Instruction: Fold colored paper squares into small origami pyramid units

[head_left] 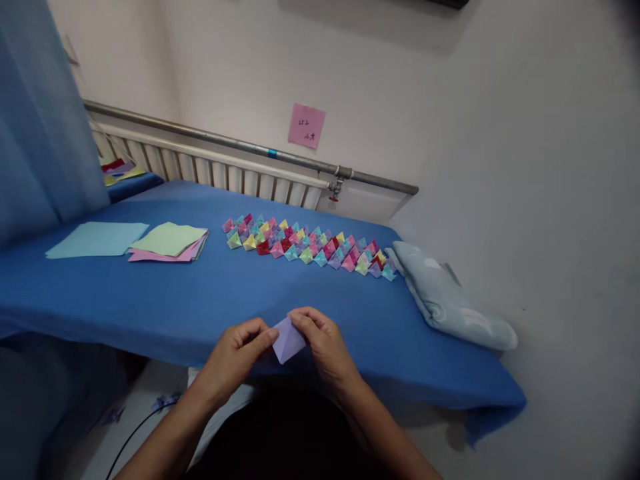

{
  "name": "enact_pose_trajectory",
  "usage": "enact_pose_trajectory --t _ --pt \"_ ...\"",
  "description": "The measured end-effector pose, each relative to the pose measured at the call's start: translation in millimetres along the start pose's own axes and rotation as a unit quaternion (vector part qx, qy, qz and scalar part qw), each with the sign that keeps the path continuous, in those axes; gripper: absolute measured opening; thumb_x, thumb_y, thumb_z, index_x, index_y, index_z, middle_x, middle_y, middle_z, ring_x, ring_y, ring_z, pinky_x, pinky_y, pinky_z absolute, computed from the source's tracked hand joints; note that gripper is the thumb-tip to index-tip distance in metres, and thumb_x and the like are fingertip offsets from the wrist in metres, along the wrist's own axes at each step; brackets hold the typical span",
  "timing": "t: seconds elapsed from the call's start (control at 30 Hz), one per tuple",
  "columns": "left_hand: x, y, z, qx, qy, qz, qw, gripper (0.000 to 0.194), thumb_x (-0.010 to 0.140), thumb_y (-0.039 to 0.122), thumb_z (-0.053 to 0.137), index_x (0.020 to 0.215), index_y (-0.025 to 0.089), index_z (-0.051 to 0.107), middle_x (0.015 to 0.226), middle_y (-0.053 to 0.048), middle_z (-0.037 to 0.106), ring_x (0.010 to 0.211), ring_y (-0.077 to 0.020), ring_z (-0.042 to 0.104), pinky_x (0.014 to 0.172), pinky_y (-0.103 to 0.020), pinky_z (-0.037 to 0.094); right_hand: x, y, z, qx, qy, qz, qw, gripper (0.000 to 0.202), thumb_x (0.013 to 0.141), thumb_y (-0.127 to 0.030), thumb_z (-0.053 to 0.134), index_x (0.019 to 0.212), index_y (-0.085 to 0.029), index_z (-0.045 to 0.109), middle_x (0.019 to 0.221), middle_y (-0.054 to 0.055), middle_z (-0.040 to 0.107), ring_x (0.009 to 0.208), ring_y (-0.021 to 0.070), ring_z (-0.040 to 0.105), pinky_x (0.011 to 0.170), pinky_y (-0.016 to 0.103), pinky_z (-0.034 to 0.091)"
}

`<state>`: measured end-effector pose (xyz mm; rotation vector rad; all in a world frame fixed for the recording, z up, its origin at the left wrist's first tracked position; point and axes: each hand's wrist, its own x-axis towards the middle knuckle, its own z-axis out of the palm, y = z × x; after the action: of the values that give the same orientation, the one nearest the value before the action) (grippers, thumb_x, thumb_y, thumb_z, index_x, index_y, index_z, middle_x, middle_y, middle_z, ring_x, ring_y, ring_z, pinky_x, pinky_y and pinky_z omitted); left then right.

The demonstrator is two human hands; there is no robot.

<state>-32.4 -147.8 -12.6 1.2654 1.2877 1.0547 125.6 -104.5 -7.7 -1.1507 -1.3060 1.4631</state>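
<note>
A small lavender piece of folded paper (289, 341) is held up in front of me, above the near edge of the blue-covered table. My left hand (240, 350) pinches its left corner between thumb and fingers. At the upper right, my right hand (323, 340) grips it too, thumb on the near face. A crease runs down the paper's middle. Beyond my hands, rows of small folded paper pieces (306, 255) in many colours stand on the blue cloth (225, 287).
To the left lie light-blue sheets (97, 239) and a stack of green and pink sheets (170, 240). A folded pale-green blanket (450, 293) rests at the right. Behind are a radiator (215, 175), a metal pipe (210, 137) and a pink note (307, 127). A blue curtain (45, 120) hangs left.
</note>
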Motion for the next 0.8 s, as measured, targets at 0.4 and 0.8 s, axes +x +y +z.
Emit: enact_pose_trajectory --t 0.4,0.8 --pt "12.5 -4.5 4.4 -0.032 0.033 -0.028 0.999 0.038 0.074 0.053 0.056 0.059 0.019 0.054 0.056 0.003 0.054 0.055 -0.0121 0.049 0.056 -0.024 0.04 1.1 4.1 -7.7 -0.03 -0.044 0.019 0.998 0.034 0.071 -0.04 0.064 0.097 -0.019 0.06 0.062 -0.005 0.053 0.056 0.0102 0.046 0.055 0.023 0.037" --pt "29.9 -25.5 -10.2 0.185 0.099 0.104 0.972 0.015 0.08 0.031 0.051 0.08 0.022 0.063 0.079 -0.002 0.064 0.078 -0.019 0.059 0.073 -0.032 0.045 12.9 24.8 -10.1 -0.24 -0.02 -0.019 0.97 0.015 0.071 -0.013 0.051 0.084 -0.021 0.053 0.052 -0.011 0.041 0.047 0.0081 0.037 0.047 0.019 0.03"
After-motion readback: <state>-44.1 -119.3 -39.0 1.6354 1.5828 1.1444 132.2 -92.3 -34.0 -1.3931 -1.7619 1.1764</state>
